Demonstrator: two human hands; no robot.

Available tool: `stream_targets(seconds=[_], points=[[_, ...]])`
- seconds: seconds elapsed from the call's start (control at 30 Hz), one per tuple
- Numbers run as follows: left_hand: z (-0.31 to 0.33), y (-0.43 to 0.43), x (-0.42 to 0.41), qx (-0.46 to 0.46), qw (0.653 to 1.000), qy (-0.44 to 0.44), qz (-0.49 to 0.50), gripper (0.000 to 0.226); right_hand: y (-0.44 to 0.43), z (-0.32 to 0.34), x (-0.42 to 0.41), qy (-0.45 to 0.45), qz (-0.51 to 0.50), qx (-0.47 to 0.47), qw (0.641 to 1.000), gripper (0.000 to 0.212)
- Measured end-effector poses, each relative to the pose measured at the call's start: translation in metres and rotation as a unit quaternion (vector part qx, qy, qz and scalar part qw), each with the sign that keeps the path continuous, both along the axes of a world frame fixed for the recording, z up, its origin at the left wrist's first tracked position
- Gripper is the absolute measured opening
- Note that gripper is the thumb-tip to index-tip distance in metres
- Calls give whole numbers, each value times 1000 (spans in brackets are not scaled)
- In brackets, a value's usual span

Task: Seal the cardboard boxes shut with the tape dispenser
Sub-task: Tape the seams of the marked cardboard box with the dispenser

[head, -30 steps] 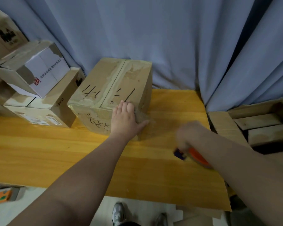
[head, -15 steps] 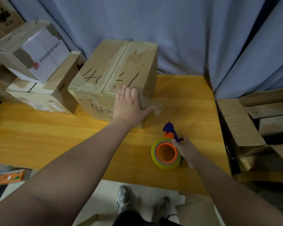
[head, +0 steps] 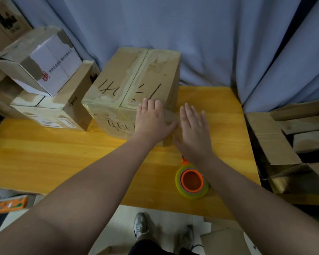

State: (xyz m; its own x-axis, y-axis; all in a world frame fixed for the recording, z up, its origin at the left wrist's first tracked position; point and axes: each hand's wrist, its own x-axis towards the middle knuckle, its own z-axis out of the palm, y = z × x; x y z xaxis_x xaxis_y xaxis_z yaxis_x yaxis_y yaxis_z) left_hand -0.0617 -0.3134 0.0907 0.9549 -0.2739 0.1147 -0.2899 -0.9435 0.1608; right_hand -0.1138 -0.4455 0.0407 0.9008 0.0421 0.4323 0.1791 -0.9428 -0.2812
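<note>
Left hand (head: 151, 122) flat on box (head: 134, 85); right hand (head: 193, 133) beside; tape dispenser (head: 191, 181) on table (head: 44, 159).

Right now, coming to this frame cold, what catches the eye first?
The big brown cardboard box with black handwriting, mid-table against the blue curtain, with the left hand flat on its near right corner and the right hand open beside it. Near the front edge of the yellow wooden table lies the orange-and-yellow tape dispenser, unheld.

Bare table (head: 44, 159) lies open front-left. Stacked boxes (head: 75, 111) block the left rear; tape dispenser (head: 191, 182) occupies the front-right edge.
</note>
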Motion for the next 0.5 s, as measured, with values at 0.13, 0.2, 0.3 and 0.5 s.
stream_targets(seconds=[0.13, 0.2, 0.3, 0.5], points=[[2, 0, -1, -10, 1000, 13, -3, 69, 13, -6, 8, -72, -48, -56, 995, 45], [6, 2, -1, -6, 1000, 20, -15, 67, 15, -11, 8, -93, -59, -62, 992, 36], [19, 14, 5, -17, 996, 65, -51, 69, 17, -20, 4, -98, -79, -53, 991, 23], [36, 56, 20, 69, 978, 96, -172, 69, 17, -19, -7, 15, -152, 56, 987, 38]])
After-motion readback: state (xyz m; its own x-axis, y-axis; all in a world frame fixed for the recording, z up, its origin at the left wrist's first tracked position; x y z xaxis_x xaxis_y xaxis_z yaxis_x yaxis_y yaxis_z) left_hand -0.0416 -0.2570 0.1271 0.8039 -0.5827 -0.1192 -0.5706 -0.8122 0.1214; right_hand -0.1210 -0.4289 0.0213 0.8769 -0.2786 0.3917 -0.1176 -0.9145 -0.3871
